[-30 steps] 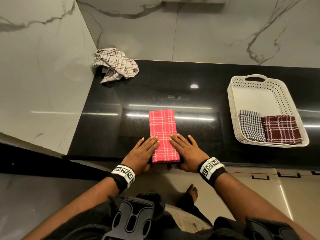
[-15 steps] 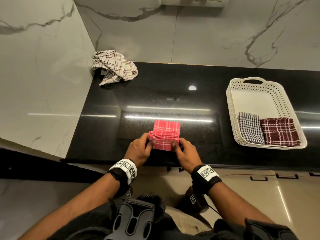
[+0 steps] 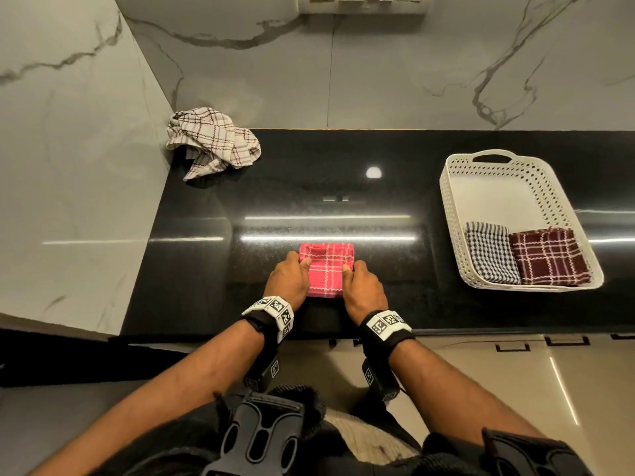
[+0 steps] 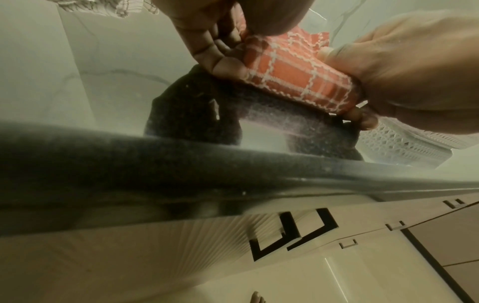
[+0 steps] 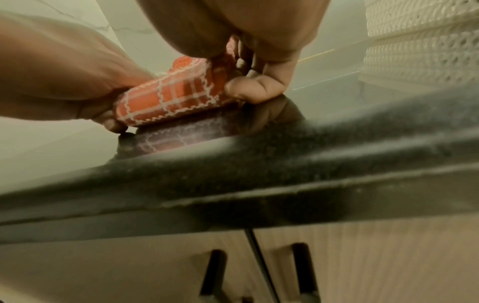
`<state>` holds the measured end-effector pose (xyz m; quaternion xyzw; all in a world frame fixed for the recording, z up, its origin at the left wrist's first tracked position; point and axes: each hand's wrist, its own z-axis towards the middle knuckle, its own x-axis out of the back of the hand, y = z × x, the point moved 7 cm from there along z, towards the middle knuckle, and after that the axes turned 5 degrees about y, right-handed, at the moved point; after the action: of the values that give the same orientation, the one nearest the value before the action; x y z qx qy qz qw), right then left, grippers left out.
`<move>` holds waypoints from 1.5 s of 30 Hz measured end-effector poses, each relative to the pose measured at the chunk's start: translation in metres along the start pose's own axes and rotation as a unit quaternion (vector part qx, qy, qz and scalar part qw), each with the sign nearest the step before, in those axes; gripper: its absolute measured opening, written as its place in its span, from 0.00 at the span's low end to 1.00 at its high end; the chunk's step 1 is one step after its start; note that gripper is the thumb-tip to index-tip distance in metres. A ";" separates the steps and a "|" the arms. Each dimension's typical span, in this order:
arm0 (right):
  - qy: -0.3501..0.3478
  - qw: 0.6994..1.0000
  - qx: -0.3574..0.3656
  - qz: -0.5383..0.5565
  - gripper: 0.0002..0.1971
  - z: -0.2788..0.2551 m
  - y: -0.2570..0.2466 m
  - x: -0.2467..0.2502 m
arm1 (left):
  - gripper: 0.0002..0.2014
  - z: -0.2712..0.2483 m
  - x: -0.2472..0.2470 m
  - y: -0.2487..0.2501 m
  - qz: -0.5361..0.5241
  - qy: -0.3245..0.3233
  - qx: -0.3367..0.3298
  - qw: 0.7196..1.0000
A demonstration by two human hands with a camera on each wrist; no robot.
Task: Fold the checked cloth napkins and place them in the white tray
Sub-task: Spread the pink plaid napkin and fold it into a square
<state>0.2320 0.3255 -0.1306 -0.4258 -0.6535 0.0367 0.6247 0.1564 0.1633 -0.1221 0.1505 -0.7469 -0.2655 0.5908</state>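
A red checked napkin point(image 3: 325, 269) lies folded over on itself near the front edge of the black counter point(image 3: 309, 207). My left hand point(image 3: 288, 280) pinches its left side and my right hand point(image 3: 362, 286) pinches its right side, thumbs on top. The wrist views show the red napkin point(image 4: 293, 69) point(image 5: 171, 96) doubled, held between both hands just above the counter. The white perforated tray point(image 3: 498, 187) stands at the right. In its near end lie a folded black-and-white checked napkin point(image 3: 491, 255) and a folded maroon checked napkin point(image 3: 546, 257). A crumpled cream checked napkin point(image 3: 213, 142) sits at the back left corner.
Marble walls point(image 3: 68, 166) close in the left side and back of the counter. The far half of the tray is bare. Cabinet fronts point(image 4: 285, 256) with dark handles run below the counter's front edge.
The red napkin was a long strip lying flat under my fingers. Both hands lifted its near end and folded it away from me, leaving a short doubled packet.
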 end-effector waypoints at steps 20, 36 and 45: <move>-0.048 0.939 0.246 -0.235 0.36 -0.019 -0.025 -0.021 | 0.32 -0.022 -0.021 0.017 0.256 -0.001 -0.321 0.912; 0.003 1.000 -0.001 0.013 0.22 -0.002 0.015 0.007 | 0.25 0.009 0.004 -0.025 -0.065 0.037 -0.037 0.996; -0.085 0.976 -0.080 0.184 0.08 0.001 0.023 0.005 | 0.26 0.016 -0.023 -0.028 -0.290 -0.087 0.148 0.942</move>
<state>0.2439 0.3431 -0.1403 -0.5827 -0.6157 0.1347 0.5130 0.1447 0.1564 -0.1591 0.4226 -0.7500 -0.3243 0.3921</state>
